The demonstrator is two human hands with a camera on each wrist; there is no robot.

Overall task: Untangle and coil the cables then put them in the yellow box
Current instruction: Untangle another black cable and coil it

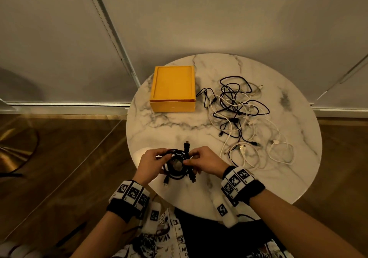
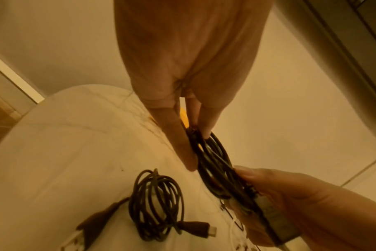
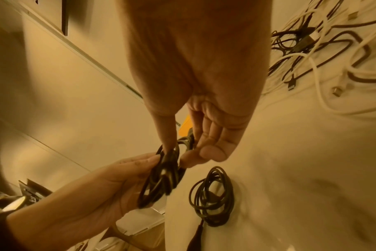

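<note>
While both hands work above the near edge of the round white marble-patterned table (image 1: pixel 171 122), a black cable wound into a small coil (image 1: pixel 177 159) hangs between them, lifted clear of the tabletop. The left hand (image 1: pixel 152 163) pinches the coil's left side between thumb and fingers, and the right hand (image 1: pixel 207 161) pinches its right side, thumb pressed against the forefinger with the other fingers (image 3: pixel 213 151) loosely curled beneath. One plug end sticks up above the coil (towards the far side of the table). A second coiled black cable (image 2: pixel 157 208) lies flat on the table just under the hands, its plug pointing outward. Further back on the left stands the yellow rectangular cardboard box (image 1: pixel 172 88); whether its top is open I cannot tell. To the right of the box sprawls a tangled heap of black and white cables (image 1: pixel 239 114), loops overlapping, well apart from the hands.
</note>
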